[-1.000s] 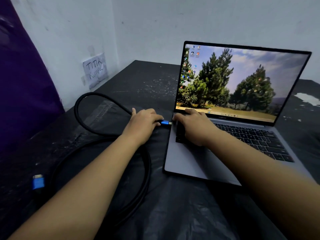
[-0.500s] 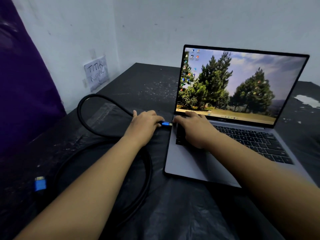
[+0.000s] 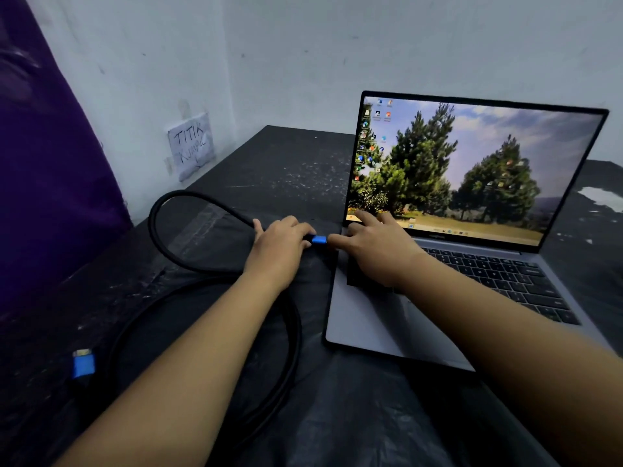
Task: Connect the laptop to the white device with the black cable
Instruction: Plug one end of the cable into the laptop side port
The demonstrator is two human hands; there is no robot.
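Observation:
An open grey laptop [image 3: 377, 325] with a tree wallpaper stands on the black table [image 3: 283, 163]. A thick black cable [image 3: 161, 237] loops to its left. My left hand [image 3: 279, 251] is shut on the cable's blue-tipped plug [image 3: 319, 240], which is held against the laptop's left edge near the hinge. My right hand [image 3: 377, 251] rests with spread fingers on the laptop's left keyboard corner, holding it down. The cable's other blue plug [image 3: 83, 364] lies free at the lower left. No white device is in view.
A paper note [image 3: 192, 144] with handwriting is taped to the white wall at the left. A purple cloth [image 3: 43, 170] hangs at the far left. Black plastic sheeting covers the near table. A white scrap [image 3: 603, 197] lies right of the laptop.
The view has drifted down a little. Both hands stay at the laptop's left edge, with the plug still pressed at the port area.

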